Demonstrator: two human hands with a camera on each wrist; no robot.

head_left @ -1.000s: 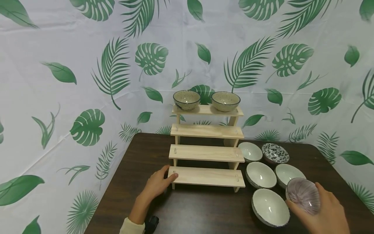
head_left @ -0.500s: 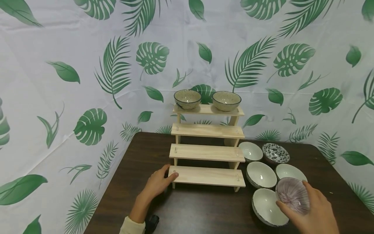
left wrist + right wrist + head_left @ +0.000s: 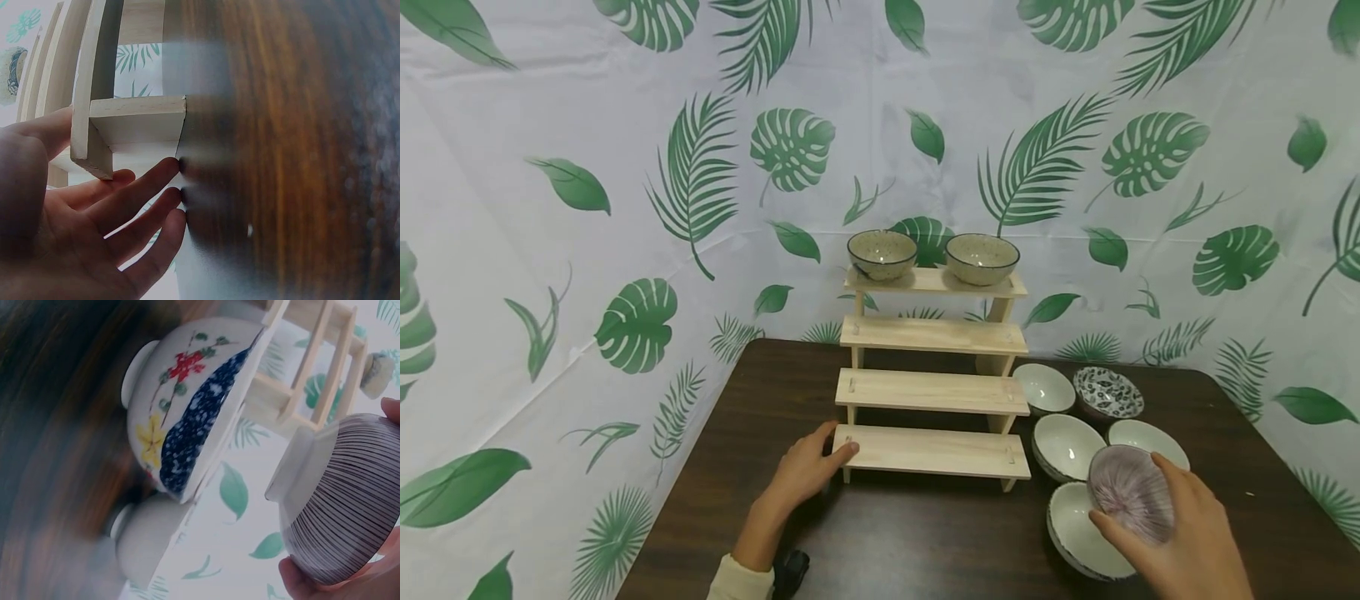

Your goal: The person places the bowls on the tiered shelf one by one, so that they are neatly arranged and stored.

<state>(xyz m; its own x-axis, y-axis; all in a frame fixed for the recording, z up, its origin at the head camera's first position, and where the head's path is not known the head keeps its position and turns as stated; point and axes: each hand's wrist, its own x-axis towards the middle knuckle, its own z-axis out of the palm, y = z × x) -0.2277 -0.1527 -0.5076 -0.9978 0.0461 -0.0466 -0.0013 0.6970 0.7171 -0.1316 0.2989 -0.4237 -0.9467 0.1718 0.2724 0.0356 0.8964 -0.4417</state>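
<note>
A four-tier wooden display stand (image 3: 925, 450) stands on the dark table. At the left end of its lowest board, my left hand (image 3: 805, 467) grips the corner. The left wrist view shows the thumb over the board, the index finger against its end, and the other fingertips down at the tabletop. In my right hand (image 3: 1198, 533) is a small bowl (image 3: 1131, 492), purplish inside and dark-striped outside (image 3: 350, 500). It is held tilted by its sides, above the table. In the head view it overlaps the nearest white bowl (image 3: 1086, 533).
Two speckled bowls (image 3: 882, 255) sit on the top tier. Right of the stand are more white bowls (image 3: 1070, 447) and a black-patterned bowl (image 3: 1108, 392). A bowl with painted flowers (image 3: 187, 406) shows in the right wrist view. Leaf-print cloth (image 3: 865, 108) hangs behind the table.
My right hand has carried the striped bowl leftward, from beyond the white bowls to over the nearest one. My left hand stays at the stand's lowest board.
</note>
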